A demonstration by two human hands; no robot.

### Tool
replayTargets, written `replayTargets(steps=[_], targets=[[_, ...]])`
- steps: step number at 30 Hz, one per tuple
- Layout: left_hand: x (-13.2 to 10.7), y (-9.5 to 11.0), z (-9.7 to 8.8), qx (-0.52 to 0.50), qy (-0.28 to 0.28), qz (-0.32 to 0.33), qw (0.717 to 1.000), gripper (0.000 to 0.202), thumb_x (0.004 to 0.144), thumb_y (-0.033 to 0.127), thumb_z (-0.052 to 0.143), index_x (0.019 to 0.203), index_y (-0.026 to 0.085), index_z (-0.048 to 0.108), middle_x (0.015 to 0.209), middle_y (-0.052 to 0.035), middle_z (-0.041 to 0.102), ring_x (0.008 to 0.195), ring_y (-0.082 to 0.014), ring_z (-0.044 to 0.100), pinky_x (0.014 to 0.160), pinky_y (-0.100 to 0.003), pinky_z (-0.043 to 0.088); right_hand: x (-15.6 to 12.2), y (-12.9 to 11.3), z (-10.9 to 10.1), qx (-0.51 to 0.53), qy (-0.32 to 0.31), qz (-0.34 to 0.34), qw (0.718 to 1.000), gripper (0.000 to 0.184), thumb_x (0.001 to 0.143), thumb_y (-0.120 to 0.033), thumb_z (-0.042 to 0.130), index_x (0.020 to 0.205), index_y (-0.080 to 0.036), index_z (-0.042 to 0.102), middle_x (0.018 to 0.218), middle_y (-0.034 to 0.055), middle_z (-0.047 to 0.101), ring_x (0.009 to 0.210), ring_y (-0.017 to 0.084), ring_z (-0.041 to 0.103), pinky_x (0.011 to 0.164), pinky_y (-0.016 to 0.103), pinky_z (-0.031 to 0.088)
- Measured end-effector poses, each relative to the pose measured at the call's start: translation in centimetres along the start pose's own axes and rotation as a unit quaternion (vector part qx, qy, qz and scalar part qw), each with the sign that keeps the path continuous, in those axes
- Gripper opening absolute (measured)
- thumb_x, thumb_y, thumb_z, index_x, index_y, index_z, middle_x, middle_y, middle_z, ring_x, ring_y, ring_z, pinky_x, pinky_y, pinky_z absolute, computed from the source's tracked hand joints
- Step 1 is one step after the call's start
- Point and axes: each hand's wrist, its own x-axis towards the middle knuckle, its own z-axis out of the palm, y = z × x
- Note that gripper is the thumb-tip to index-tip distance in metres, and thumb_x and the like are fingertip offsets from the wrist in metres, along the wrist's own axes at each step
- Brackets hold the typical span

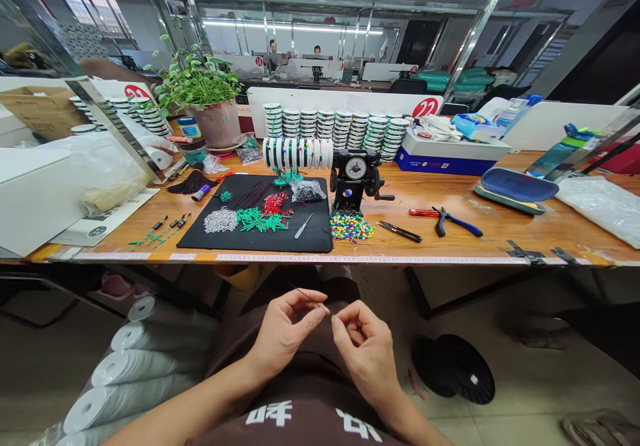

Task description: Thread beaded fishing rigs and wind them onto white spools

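Observation:
My left hand point(285, 331) is closed in a pinch on a thin dark cord point(301, 292), above my lap and in front of the table edge. Close beside it, with fingertips nearly touching, my right hand point(369, 347) is also pinched; whatever lies between its fingers is too small to make out. On the table beyond, a black mat point(310, 233) carries silver pieces point(221, 220), green tube-like pieces point(263, 220), red pieces point(276, 203), dark cords point(251, 195) and a small screwdriver-like tool point(303, 227).
A black hand-cranked winder point(356, 173) holds white spools point(299, 153). Coloured beads point(352, 228), tweezers point(400, 231) and blue-handled pliers point(457, 222) lie to its right. Behind stand stacked spools point(325, 126) and a potted plant point(215, 119). White rolls point(123, 366) fill the lower left floor.

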Motion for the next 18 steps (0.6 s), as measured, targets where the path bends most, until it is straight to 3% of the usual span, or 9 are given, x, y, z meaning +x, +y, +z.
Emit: replayTargets(steps=[9,18], targets=[[-0.12,-0.08,0.01,0.012,0.007,0.012,1.0,0.026,0.074,0.035,0.079,0.092,0.016,0.074,0.085,-0.006,0.075,0.079,-0.0172,0.068,0.077,-0.026,0.055,-0.15,0.6,-0.03,-0.016,0.012,-0.007,1.0,0.02,0.088,-0.03,0.062,0.07,-0.02,0.058,0.05,-0.0104,0.032,0.042,0.008,0.031,0.049,0.022,0.035],[-0.17,0.23,0.12,0.016,0.009,0.007,1.0,0.028,0.073,0.037,0.08,0.091,0.016,0.074,0.084,-0.0066,0.075,0.078,-0.0188,0.069,0.075,-0.028,0.056,0.05,-0.24,0.0,-0.026,0.018,-0.021,0.999,0.02,0.087,-0.027,0.059,0.069,-0.02,0.056,0.05,-0.0102,0.032,0.042,0.008,0.03,0.049,0.023,0.034]])
